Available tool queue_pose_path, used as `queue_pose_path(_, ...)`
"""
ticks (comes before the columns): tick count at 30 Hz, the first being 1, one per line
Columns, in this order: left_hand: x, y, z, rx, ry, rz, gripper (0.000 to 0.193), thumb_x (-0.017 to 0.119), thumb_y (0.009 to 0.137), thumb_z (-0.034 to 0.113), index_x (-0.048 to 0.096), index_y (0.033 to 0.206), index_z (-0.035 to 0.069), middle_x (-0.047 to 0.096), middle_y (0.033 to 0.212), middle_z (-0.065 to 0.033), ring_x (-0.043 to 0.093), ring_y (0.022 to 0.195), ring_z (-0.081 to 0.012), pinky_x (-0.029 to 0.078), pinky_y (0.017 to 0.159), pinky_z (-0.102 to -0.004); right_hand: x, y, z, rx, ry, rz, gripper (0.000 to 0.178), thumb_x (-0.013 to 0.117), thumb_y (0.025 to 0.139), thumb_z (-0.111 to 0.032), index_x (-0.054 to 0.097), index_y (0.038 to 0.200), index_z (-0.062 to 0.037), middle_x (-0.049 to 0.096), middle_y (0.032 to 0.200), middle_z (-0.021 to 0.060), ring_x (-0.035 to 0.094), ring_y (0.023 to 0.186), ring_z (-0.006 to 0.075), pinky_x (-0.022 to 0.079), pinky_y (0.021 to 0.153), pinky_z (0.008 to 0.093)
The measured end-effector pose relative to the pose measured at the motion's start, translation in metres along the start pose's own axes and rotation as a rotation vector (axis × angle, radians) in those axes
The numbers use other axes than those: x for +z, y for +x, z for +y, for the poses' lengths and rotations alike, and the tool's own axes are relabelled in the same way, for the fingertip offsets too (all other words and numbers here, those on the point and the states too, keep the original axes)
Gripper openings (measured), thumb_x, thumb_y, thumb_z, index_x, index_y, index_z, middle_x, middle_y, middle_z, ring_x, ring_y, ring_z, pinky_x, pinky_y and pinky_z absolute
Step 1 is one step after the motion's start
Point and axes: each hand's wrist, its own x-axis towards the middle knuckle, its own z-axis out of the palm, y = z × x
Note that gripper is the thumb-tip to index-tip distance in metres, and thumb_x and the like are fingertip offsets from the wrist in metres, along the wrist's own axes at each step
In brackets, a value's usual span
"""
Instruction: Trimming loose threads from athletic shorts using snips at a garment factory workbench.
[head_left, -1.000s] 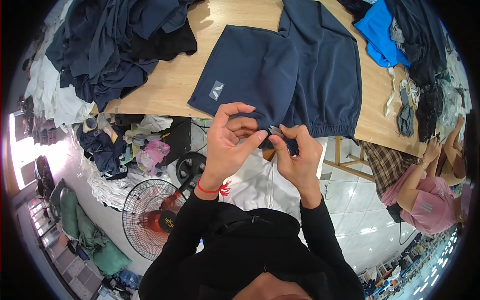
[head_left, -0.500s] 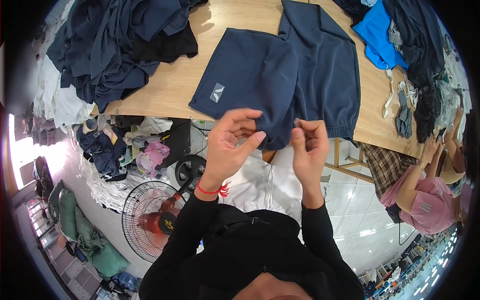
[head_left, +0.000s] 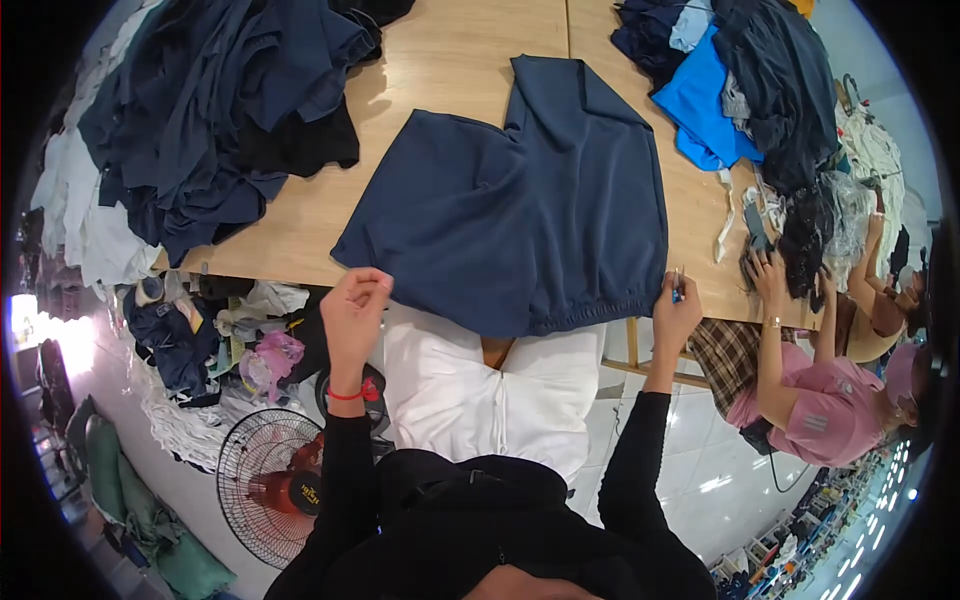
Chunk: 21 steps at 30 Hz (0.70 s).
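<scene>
Dark navy shorts (head_left: 580, 210) with a gathered elastic waistband lie spread on the wooden table, their near edge hanging over its front. My left hand (head_left: 357, 312), a red cord round its wrist, has thumb and fingers pinched at the lower left edge of the shorts. At the right end of the waistband is my right hand (head_left: 677, 318), closed on a small pointed tool (head_left: 679, 286) with a bit of blue on it. Most of that tool is hidden in the fingers, so its kind is unclear.
A heap of navy and black garments (head_left: 210, 110) covers the table's left side. Bright blue cloth (head_left: 700, 105), dark clothes and white strips lie at the right. A co-worker in pink (head_left: 815, 420) reaches over the right edge. A standing fan (head_left: 270, 490) is below left.
My hands have moved apart, from near the middle to the two ends of the near edge. The left leg has been turned, and its light patch no longer shows.
</scene>
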Motion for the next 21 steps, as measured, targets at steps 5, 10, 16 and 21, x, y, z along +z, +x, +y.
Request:
queue_pose_path(5, -0.008, 0.015, 0.009, 0.167, 0.119, 0.160, 0.013, 0.067, 0.104, 0.001, 0.069, 0.117, -0.002, 0.073, 0.092, -0.0026, 0.065, 0.082, -0.0043, 0.050, 0.073, -0.0194, 0.027, -0.013, -0.020, -0.084, -0.039, 0.140, 0.023, 0.076, 0.097, -0.022, 0.074, 0.112, -0.0043, 0.079, 0.098, 0.0166, 0.077, 0.087, 0.0365, 0.058, 0.077, 0.0449)
queue_pose_path(10, -0.005, 0.031, 0.005, 0.231, 0.096, 0.182, 0.017, 0.063, 0.106, 0.002, 0.070, 0.122, 0.000, 0.072, 0.099, -0.0049, 0.065, 0.087, -0.0067, 0.052, 0.079, -0.0222, 0.039, 0.001, -0.035, 0.053, -0.135, 0.102, 0.026, 0.076, 0.091, -0.020, 0.071, 0.115, -0.0095, 0.078, 0.097, 0.0154, 0.075, 0.089, 0.0395, 0.057, 0.076, 0.0495)
queue_pose_path(16, -0.004, 0.014, -0.016, 0.128, 0.217, 0.134, 0.026, 0.069, 0.100, 0.001, 0.072, 0.126, 0.002, 0.075, 0.112, -0.0148, 0.071, 0.098, -0.0138, 0.056, 0.082, -0.0272, 0.046, 0.000, -0.024, 0.116, -0.176, 0.120, 0.028, 0.075, 0.090, -0.019, 0.071, 0.116, -0.0094, 0.078, 0.098, 0.0169, 0.075, 0.090, 0.0413, 0.057, 0.076, 0.0507)
queue_pose_path(21, 0.025, 0.000, 0.038, 0.607, 0.635, 0.208, 0.036, 0.072, 0.092, 0.002, 0.073, 0.127, 0.007, 0.058, 0.150, -0.0200, 0.059, 0.135, -0.0372, 0.048, 0.111, -0.0438, 0.053, 0.001, -0.016, 0.032, -0.045, 0.261, 0.027, 0.070, 0.089, -0.011, 0.070, 0.115, -0.0059, 0.076, 0.097, 0.0188, 0.072, 0.087, 0.0440, 0.055, 0.075, 0.0514)
